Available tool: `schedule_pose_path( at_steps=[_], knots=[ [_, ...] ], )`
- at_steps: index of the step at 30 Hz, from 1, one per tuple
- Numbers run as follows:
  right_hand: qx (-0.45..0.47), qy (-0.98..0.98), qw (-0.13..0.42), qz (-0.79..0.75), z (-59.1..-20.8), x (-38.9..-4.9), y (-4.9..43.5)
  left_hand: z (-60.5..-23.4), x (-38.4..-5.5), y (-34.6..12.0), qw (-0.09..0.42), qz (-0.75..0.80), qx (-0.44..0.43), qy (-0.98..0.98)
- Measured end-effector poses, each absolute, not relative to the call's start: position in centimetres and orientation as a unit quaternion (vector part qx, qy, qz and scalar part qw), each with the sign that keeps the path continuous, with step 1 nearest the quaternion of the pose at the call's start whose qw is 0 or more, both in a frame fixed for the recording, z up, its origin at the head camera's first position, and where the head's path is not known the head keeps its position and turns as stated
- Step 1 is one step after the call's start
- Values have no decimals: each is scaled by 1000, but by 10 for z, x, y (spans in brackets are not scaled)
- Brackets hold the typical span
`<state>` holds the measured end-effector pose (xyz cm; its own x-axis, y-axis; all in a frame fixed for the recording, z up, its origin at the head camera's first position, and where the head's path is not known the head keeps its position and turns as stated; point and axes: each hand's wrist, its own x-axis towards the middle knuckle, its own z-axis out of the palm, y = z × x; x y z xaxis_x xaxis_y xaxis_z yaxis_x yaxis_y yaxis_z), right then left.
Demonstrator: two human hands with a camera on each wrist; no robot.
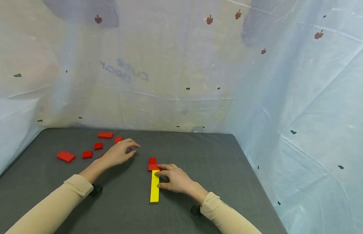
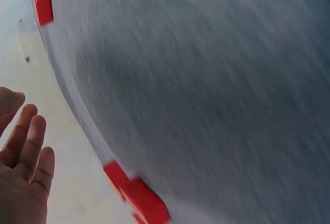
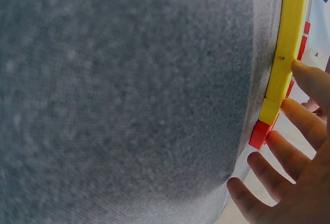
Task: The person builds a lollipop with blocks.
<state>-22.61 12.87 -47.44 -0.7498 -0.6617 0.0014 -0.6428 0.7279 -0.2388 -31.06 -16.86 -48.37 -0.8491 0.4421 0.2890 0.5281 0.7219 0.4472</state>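
Observation:
On the dark table a long yellow block [image 1: 154,191] lies in line with a short yellow block [image 1: 155,174]. Across their far end sits a red block [image 1: 152,167], and a smaller red block [image 1: 152,160] lies beyond it. My right hand [image 1: 176,178] is at the right side of this row, its fingers spread. In the right wrist view its thumb and fingertips [image 3: 298,67] are at the edges of the yellow and red blocks. My left hand [image 1: 119,153] is above the table to the left, fingers loosely bent, holding nothing.
Several loose red blocks [image 1: 65,156] lie on the left part of the table [image 1: 222,169], some partly hidden behind my left hand. A translucent plastic sheet [image 1: 158,71] stands behind the table and along its right side.

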Motion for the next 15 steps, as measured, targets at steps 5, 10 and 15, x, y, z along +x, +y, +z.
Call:
schedule_pose_path(
  at_steps=[5, 10, 15],
  knots=[
    [-354, 927, 41, -117, -475, -225, 130, -480, -309, -194, 80, -253, -247, -932],
    [-354, 927, 43, -118, -476, -226, 130, -477, -306, -218, 89, -234, -239, -938],
    [-351, 928, 45, -120, -474, -226, 129, -473, -300, -239, 91, -222, -225, -944]
  ],
)
